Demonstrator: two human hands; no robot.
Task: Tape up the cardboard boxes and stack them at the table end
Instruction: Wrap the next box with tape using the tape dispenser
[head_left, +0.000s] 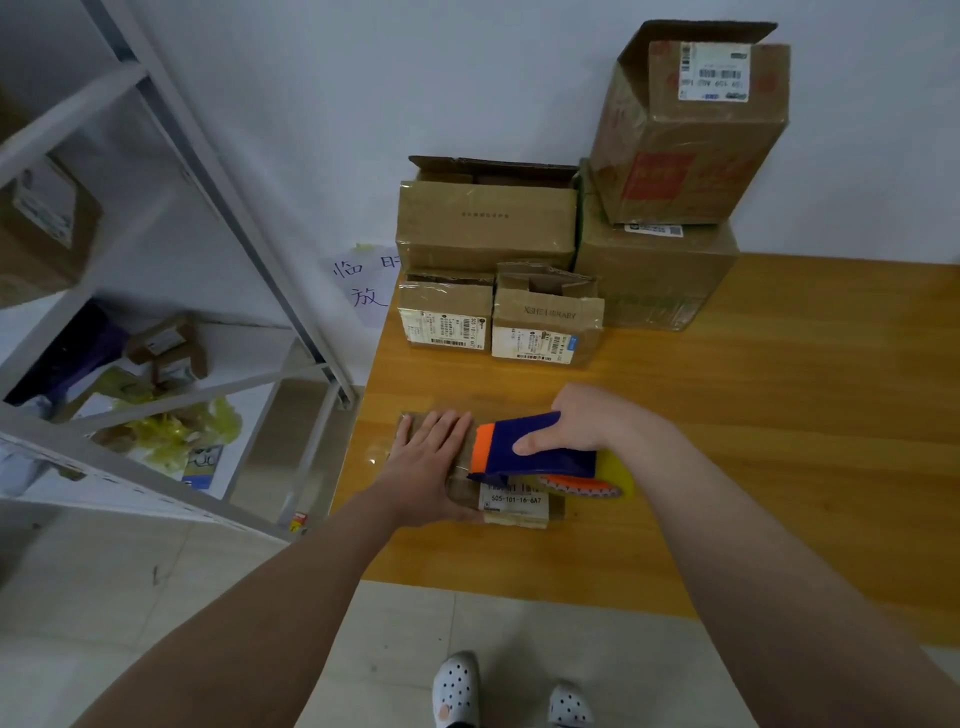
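Note:
A small flat cardboard box (511, 506) with a white label lies near the left front corner of the wooden table (753, 467). My left hand (428, 457) presses flat on its top, fingers straight. My right hand (587, 421) grips a blue and orange tape dispenser (530, 449) that rests on the box, its yellowish tape roll (615, 478) at the right. Clear tape shines on the table left of the box.
Several cardboard boxes are stacked at the table's far left end against the wall: two small labelled ones (545, 317) in front, a wider one (485, 223) on top, a large one (657, 275) with an open box (691, 124) above. A white metal shelf (171, 218) stands left.

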